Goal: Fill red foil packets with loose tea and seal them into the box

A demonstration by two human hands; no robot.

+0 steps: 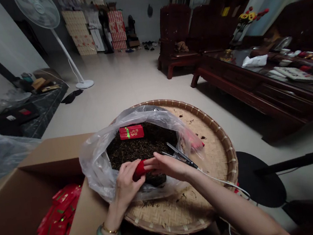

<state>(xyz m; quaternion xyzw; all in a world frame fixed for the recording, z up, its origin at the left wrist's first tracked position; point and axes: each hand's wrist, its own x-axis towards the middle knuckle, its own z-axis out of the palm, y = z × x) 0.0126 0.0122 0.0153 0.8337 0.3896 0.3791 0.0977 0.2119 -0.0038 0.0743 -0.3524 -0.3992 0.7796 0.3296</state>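
Head view: curled left hand (126,183) grips red packet (140,169); open right hand (168,165) touches it above bag (94,162) of dark leaves (132,150); leftward, box (85,218) holds red pouches (61,216).

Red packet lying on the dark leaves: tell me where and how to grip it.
Pinch the red packet by its long edges, mid-length, probably from above: it lies broad face up, and the plastic bag rises around the leaves.

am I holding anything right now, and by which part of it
A red packet: your left hand grips its left end, and your right hand has its fingers against the right side.
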